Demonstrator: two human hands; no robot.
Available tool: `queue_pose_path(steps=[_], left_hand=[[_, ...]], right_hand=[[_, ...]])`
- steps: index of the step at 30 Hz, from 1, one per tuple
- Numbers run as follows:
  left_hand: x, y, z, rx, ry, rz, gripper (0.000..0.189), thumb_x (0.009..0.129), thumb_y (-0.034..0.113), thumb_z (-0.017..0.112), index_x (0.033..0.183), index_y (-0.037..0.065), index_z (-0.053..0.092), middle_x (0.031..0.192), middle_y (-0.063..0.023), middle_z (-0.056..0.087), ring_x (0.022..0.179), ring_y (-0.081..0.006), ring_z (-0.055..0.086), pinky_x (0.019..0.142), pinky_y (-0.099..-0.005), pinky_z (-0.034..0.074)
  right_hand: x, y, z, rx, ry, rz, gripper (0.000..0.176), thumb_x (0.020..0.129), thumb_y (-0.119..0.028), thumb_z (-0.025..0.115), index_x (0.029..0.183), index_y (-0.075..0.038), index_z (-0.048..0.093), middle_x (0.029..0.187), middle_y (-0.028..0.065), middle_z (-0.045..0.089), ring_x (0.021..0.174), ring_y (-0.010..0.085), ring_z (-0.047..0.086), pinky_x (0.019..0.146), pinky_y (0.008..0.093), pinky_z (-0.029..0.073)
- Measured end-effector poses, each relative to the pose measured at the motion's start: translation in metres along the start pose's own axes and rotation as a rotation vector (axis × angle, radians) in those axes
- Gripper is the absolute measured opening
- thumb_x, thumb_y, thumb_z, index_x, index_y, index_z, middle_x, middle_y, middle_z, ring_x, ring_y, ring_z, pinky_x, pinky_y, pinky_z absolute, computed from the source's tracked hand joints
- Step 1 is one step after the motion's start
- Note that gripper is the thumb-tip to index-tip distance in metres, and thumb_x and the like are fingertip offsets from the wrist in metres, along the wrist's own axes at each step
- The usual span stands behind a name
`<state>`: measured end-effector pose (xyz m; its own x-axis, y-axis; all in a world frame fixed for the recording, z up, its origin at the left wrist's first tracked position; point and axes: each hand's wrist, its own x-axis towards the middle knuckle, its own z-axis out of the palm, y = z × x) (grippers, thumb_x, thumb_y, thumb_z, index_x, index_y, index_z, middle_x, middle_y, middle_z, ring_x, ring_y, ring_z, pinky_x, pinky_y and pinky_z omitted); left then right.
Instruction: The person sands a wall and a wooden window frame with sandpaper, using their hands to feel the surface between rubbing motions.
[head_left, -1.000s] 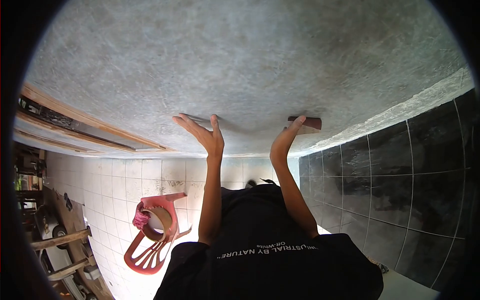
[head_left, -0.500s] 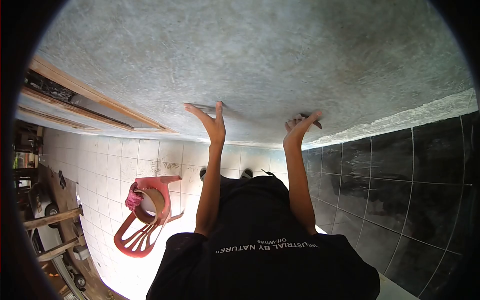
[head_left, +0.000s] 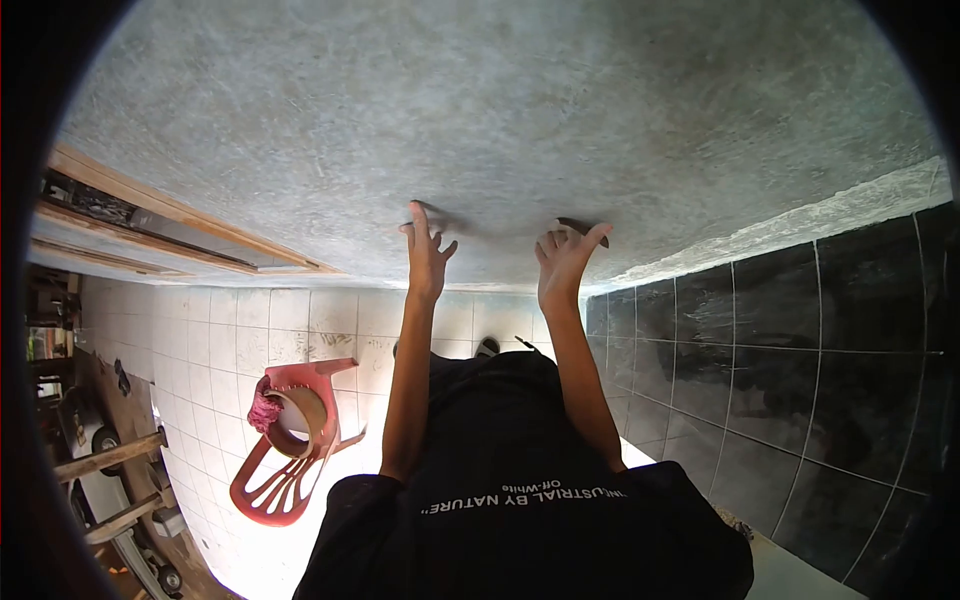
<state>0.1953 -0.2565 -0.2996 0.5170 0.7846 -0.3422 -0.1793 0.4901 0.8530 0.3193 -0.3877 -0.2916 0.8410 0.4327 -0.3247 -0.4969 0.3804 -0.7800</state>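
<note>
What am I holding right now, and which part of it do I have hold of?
The right hand presses a brown block to the grey wall, fingers over its back; only one edge shows. The left hand holds nothing.

Likely building site: bare plaster wall (head_left: 500, 120)

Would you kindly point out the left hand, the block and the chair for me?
left hand (head_left: 425, 258), head view, on the back of the hand.
block (head_left: 579, 226), head view, on its dark visible edge.
chair (head_left: 300, 375), head view, on its solid red edge.
</note>
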Motion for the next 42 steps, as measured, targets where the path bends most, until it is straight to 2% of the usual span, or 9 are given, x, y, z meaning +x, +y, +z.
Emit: queue_pose_path(steps=[4,5,8,16,22,26,32,40,42], left_hand=[[-0.007,0.004,0.015,-0.005,-0.058,-0.025,0.114,0.076,0.079,0.040,0.144,0.004,-0.014,0.145,-0.0346,-0.005,0.137,-0.0476,0.005,0.106,-0.0544,0.025],[-0.007,0.005,0.019,-0.023,-0.064,-0.018,0.113,0.077,0.078,0.040,0.144,0.004,-0.013,0.146,-0.0340,-0.005,0.137,-0.0476,0.006,0.106,-0.0544,0.024],[-0.004,0.000,0.021,0.020,-0.048,-0.027,0.110,0.081,0.075,0.038,0.143,-0.002,-0.010,0.150,-0.0256,-0.005,0.137,-0.0456,0.007,0.108,-0.0532,0.023],[-0.001,-0.001,0.022,0.034,-0.034,-0.056,0.112,0.080,0.076,0.038,0.142,-0.006,-0.009,0.149,-0.0267,-0.002,0.137,-0.0456,0.009,0.109,-0.0523,0.021],[0.004,-0.002,0.019,0.044,-0.016,-0.073,0.114,0.079,0.076,0.038,0.142,-0.006,-0.009,0.149,-0.0284,0.000,0.137,-0.0455,0.010,0.110,-0.0509,0.019],[0.003,-0.003,0.018,0.058,-0.012,-0.064,0.115,0.078,0.077,0.039,0.142,-0.006,-0.009,0.148,-0.0292,0.002,0.137,-0.0454,0.011,0.110,-0.0501,0.018],[0.000,-0.002,0.023,0.045,0.029,-0.072,0.117,0.077,0.078,0.040,0.142,-0.007,-0.008,0.148,-0.0291,0.003,0.137,-0.0447,0.011,0.110,-0.0500,0.018],[-0.001,-0.004,0.025,0.036,0.031,-0.055,0.114,0.077,0.078,0.041,0.144,-0.001,-0.007,0.148,-0.0288,0.003,0.137,-0.0445,0.012,0.109,-0.0522,0.018],[-0.002,-0.002,0.026,0.035,0.028,-0.040,0.114,0.077,0.078,0.041,0.144,0.000,-0.006,0.148,-0.0286,0.003,0.137,-0.0446,0.012,0.109,-0.0526,0.019]], right_hand=[[0.000,0.003,0.007,-0.087,0.094,-0.042,0.085,0.073,-0.087,0.028,0.101,-0.008,0.046,0.090,0.0042,0.043,0.088,0.0178,0.042,0.090,0.0392,0.032],[0.003,0.014,0.014,0.038,0.356,-0.050,0.075,0.075,-0.085,0.028,0.083,-0.013,0.044,0.077,0.0003,0.039,0.073,0.0136,0.038,0.072,0.0318,0.032],[0.036,0.036,-0.038,-0.070,0.096,0.127,0.074,0.075,-0.084,0.028,0.079,-0.012,0.043,0.071,-0.0003,0.035,0.065,0.0124,0.031,0.064,0.0288,0.027],[0.012,-0.016,-0.012,0.084,0.113,-0.101,0.078,0.077,-0.083,0.027,0.076,-0.007,0.041,0.072,0.0014,0.037,0.067,0.0133,0.031,0.063,0.0280,0.029],[0.026,-0.023,-0.049,0.154,0.067,0.065,0.084,0.075,-0.085,0.026,0.081,-0.004,0.046,0.075,0.0050,0.038,0.071,0.0153,0.035,0.076,0.0280,0.032],[0.010,-0.054,-0.035,0.074,0.091,-0.170,0.088,0.073,-0.088,0.022,0.085,-0.004,0.046,0.080,0.0076,0.044,0.074,0.0162,0.038,0.088,0.0300,0.029],[0.055,-0.017,-0.086,0.042,0.073,-0.022,0.077,0.074,-0.085,0.029,0.078,-0.008,0.039,0.064,0.0007,0.033,0.056,0.0135,0.032,0.052,0.0260,0.025],[0.003,-0.039,-0.016,0.049,0.236,-0.206,0.078,0.076,-0.084,0.028,0.093,-0.010,0.048,0.081,0.0005,0.045,0.076,0.0138,0.041,0.086,0.0296,0.031],[0.023,-0.009,-0.033,0.017,0.230,-0.068,0.078,0.076,-0.084,0.027,0.094,-0.010,0.047,0.084,0.0022,0.043,0.082,0.0136,0.042,0.092,0.0346,0.030]])
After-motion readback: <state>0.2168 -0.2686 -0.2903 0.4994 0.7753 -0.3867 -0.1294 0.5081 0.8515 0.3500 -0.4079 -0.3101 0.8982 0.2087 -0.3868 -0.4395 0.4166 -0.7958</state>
